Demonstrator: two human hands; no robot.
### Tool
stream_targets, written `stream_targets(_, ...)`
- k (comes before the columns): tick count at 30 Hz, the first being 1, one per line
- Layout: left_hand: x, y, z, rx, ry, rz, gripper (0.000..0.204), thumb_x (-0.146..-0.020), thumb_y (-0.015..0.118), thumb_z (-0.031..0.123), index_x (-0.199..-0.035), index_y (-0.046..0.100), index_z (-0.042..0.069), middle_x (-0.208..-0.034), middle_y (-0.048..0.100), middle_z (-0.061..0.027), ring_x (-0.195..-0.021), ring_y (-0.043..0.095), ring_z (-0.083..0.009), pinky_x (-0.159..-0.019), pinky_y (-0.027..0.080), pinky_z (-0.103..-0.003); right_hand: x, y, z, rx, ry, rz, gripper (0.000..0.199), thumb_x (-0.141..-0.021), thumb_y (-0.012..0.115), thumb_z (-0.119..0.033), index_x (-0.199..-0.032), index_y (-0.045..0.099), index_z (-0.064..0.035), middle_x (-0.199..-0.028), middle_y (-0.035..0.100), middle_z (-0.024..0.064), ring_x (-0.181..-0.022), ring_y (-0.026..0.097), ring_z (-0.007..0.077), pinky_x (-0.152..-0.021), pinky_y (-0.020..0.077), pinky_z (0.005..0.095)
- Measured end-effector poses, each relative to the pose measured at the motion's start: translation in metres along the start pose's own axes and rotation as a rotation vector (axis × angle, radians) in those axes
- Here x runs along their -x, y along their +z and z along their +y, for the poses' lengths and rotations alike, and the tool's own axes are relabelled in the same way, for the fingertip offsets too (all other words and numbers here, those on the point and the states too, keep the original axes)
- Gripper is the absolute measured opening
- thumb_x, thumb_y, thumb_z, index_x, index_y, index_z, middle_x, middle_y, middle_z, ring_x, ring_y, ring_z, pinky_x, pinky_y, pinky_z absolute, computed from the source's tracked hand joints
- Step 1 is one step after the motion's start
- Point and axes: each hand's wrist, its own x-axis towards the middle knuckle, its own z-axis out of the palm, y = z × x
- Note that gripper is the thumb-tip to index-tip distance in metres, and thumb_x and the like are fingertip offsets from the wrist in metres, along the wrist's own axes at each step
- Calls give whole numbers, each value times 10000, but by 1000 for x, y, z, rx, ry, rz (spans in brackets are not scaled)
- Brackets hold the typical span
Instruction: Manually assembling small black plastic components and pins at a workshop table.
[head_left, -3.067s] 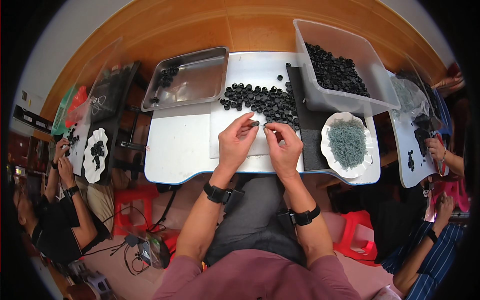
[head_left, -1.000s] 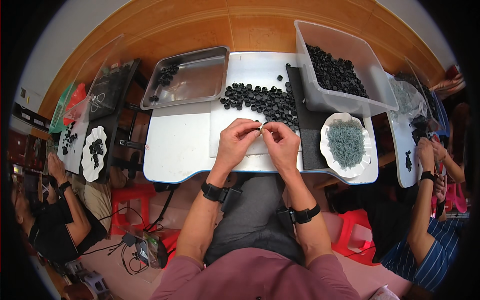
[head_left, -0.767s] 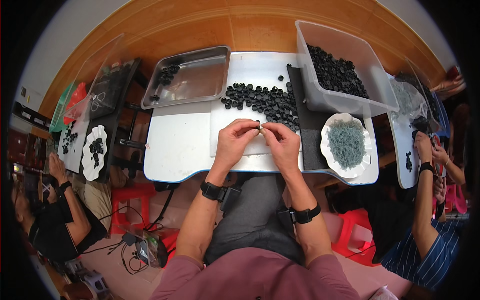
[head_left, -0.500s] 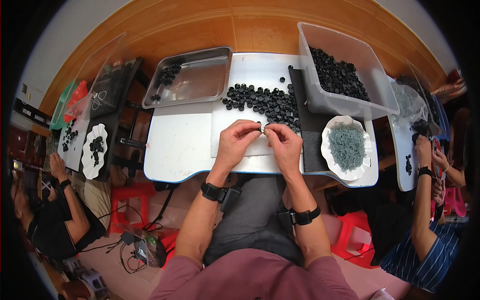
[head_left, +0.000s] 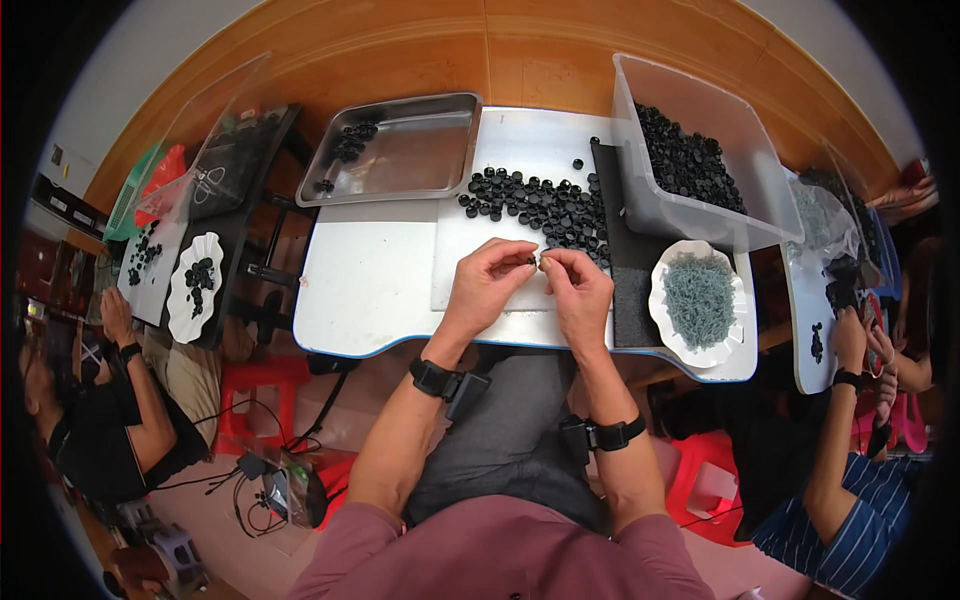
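Note:
Over the near side of the white table, my left hand (head_left: 487, 285) pinches a small black part (head_left: 532, 261) between thumb and fingertips. Its exact kind is too small to make out. Close beside it, my right hand (head_left: 580, 292) is closed in a pinch, its fingertips almost meeting the left ones. What those right fingertips hold is hidden. Just beyond both hands spreads a pile of small round black caps (head_left: 530, 198) on a white sheet. To the right, a white scalloped plate (head_left: 658, 310) bears a heap of thin grey-green strands (head_left: 700, 298).
A shallow metal tray (head_left: 420, 150) with a few black pieces stands back left. At back right is a clear plastic bin (head_left: 765, 195) full of black caps, by a black mat (head_left: 630, 260). People work at neighbouring tables on both sides, near red stools (head_left: 262, 395).
The view has shifted slightly, so the table sits a little farther right. My hands stay together in a pinch, with the fingertips slightly re-angled around the small black part.

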Motion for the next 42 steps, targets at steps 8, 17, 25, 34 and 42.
stream_targets(8, 1, -3, -2, -73, 35, -41, 300, -909, 704, -36, -1206, 712, 4, -1132, 680, -63, -1042, 665, -140, -927, 542, -269, 1, -1, -5, -35, 2, -33, 103, -928, 712, -27, -1010, 757, 15, -868, 705, 24, -679, 587, 55, -605, 468, 211)
stream_targets(17, 0, -3, 1, -165, 83, -70, 338, -906, 705, -32, -1238, 702, 34, -1111, 681, -52, -1031, 660, -124, -919, 539, -268, 1, 1, -3, -104, 2, 22, 108, -903, 705, 14, -1010, 720, 7, -886, 683, 26, -698, 570, 52, -620, 445, 207)
stream_targets(25, 1, -2, -6, 142, -8, 29, 238, -916, 713, -36, -1151, 673, -22, -1065, 735, -92, -978, 700, -136, -868, 578, -273, 1, 1, -9, 158, -227, -59, 166, -850, 736, 25, -1003, 700, -26, -960, 671, 32, -663, 560, 59, -568, 440, 218)
stream_targets(34, 0, -3, -3, 167, -73, 36, 205, -923, 733, -2, -1115, 670, -36, -1020, 746, -107, -911, 721, -140, -808, 610, -280, 1, 4, -13, 246, -340, -29, 223, -831, 741, 52, -1032, 702, -38, -984, 668, 49, -646, 569, 84, -558, 455, 229)
stream_targets(42, 1, -4, -3, 131, -95, 16, 210, -964, 691, 36, -1161, 682, -36, -1041, 751, -103, -911, 720, -133, -781, 600, -273, 1, 2, -12, 230, -297, -58, 192, -835, 753, 31, -1014, 718, -31, -979, 673, 49, -659, 579, 82, -571, 464, 231)
